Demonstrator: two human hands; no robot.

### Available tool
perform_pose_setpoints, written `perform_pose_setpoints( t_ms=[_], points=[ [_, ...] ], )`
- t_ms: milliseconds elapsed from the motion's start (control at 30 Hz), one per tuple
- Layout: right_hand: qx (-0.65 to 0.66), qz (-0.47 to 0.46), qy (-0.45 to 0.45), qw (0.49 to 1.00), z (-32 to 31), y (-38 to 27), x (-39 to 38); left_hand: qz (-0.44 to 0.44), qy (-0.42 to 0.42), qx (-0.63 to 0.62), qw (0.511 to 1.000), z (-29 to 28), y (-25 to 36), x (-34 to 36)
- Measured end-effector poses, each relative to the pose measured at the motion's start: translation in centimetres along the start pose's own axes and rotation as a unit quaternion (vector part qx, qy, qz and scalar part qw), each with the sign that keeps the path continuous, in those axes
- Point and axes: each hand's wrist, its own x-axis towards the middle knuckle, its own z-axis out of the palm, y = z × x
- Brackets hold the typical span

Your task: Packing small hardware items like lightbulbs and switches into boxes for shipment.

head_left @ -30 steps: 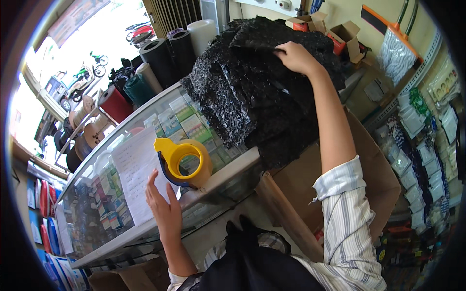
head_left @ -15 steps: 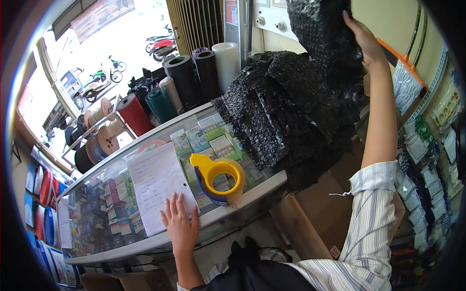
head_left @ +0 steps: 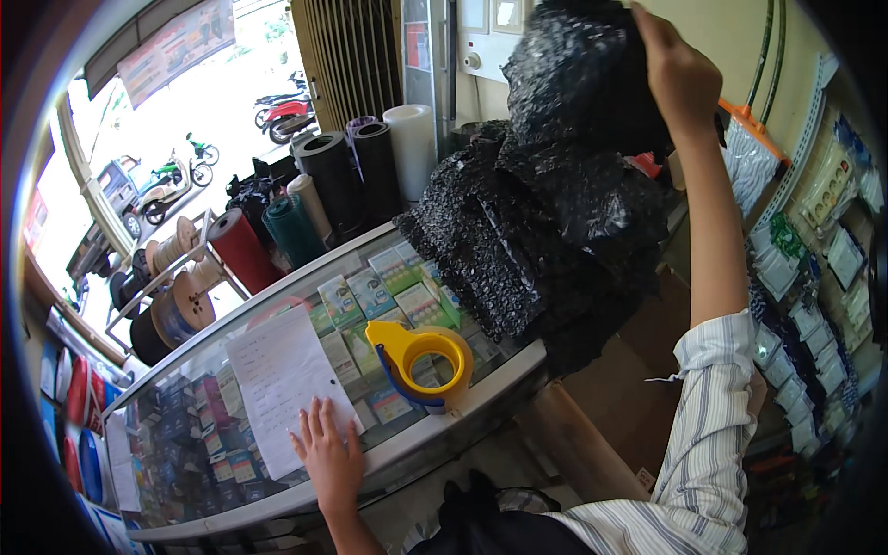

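The raised right grip (head_left: 683, 81) is curled; the left grip (head_left: 333, 461) lies palm down.

Before you on the counter (head_left: 504, 375), paper (head_left: 277, 379) is lying left of the tape dispenser (head_left: 393, 342), bubble wrap (head_left: 490, 250) resting behind.

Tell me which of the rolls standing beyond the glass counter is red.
The red roll is the leftmost, between the spools and the green roll; no other standing roll there shows red.
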Motion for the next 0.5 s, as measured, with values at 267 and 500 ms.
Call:
perform_pose_setpoints(
  t_ms=[267, 500],
  points=[
    [0.294, -0.108, -0.366, 0.876, -2.7, -6.3, -5.4, -0.007, -0.063, 0.077, 0.995, -1.9, -0.1, 2.5],
    [-0.018, 0.119, -0.328, 0.937, 6.9, 3.2, -0.5, 0.333, 0.002, 0.124, 0.935, -9.4, 5.1, 7.7]
  ],
)
